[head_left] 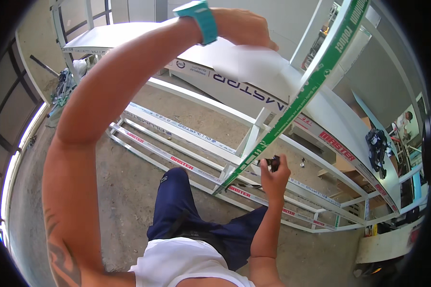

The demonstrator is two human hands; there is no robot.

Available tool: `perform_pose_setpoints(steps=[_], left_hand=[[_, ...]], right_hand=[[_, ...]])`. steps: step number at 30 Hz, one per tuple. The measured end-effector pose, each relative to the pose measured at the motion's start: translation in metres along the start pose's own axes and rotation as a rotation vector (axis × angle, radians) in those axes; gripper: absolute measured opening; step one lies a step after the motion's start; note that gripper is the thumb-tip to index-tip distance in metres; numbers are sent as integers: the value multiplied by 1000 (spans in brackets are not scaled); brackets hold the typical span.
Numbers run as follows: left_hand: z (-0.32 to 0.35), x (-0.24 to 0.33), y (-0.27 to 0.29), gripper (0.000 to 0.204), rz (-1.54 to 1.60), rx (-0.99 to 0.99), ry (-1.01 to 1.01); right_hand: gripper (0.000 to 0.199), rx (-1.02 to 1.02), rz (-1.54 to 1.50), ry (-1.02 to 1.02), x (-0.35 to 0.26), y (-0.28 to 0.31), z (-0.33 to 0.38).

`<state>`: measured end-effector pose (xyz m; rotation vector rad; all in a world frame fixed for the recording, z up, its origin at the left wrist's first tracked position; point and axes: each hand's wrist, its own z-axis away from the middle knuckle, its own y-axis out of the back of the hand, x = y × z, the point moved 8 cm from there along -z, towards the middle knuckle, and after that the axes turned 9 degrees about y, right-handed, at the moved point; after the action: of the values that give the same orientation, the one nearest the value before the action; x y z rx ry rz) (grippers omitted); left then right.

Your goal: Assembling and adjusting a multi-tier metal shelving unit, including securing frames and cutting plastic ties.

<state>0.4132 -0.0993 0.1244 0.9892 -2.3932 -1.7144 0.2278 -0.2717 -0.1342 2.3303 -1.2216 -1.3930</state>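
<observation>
A long metal profile with green printed film [292, 107] stands at a slant in front of me, its upper end rising to the top right. My right hand [275, 178] is closed around a small dark object [273, 163], perhaps a tool, beside the lower part of this profile. My left arm reaches up and across. My left hand [244, 29], with a turquoise watch [203, 21] on the wrist, is bent over above the white bench top, left of the profile. Its fingers are mostly hidden, and a pale blur lies below them.
Beyond the profile runs a white metal frame bench [115, 36] with a printed edge. Lower rails with red and blue print [182, 162] cross ahead of my knees. A black item [378, 150] lies on the bench's right part. Cardboard [347, 179] sits beneath.
</observation>
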Motion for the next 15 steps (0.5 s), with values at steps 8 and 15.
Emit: perform_pose_setpoints(steps=[8,15], left_hand=[[-88,-31,-94,64,529,-391,359],[-90,-47,-112,67,749,-483,454]], right_hand=[[23,-50,92,3,11,-8,-10],[21,-13,43,3,15,-7,-7]])
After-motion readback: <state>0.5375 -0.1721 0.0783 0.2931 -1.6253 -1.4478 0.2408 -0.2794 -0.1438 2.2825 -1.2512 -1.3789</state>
